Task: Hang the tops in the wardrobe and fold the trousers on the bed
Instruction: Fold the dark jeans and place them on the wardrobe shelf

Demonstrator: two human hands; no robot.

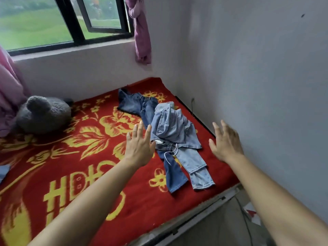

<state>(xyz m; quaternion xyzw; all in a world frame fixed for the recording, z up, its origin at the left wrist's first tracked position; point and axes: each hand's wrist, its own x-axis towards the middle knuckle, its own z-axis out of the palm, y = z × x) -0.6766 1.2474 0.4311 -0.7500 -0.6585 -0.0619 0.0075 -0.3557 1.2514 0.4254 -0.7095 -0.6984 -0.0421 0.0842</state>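
While both hands hover over the bed, neither holds anything: the left hand (139,146) and right hand (226,142) are spread, fingers straight and apart, palms down. Between them the trousers lie in one heap on the red blanket (71,174).

On top, the light-blue pair (177,128), bunched, waistband toward the left hand, white drawstring (170,154) loose. Underneath, the darker pair (140,103), one end beyond the left fingertips, one leg coming out on the near side.

The left hand's fingers overlap the heap's edge in view; contact cannot be told. The right hand is clear of the cloth, close to the wall (266,86).

Risks, as judged:
- The two pairs overlap, so lifting the top one would likely drag the lower one along and twist both.
- The drawstring could catch a finger or get folded inside.
- The leg hems lie near the bed's edge, back toward the right wrist; a careless tug could slide them to the floor.

The grey plush toy (42,114) is far out past the left hand, no obstacle. Wardrobe not in view.
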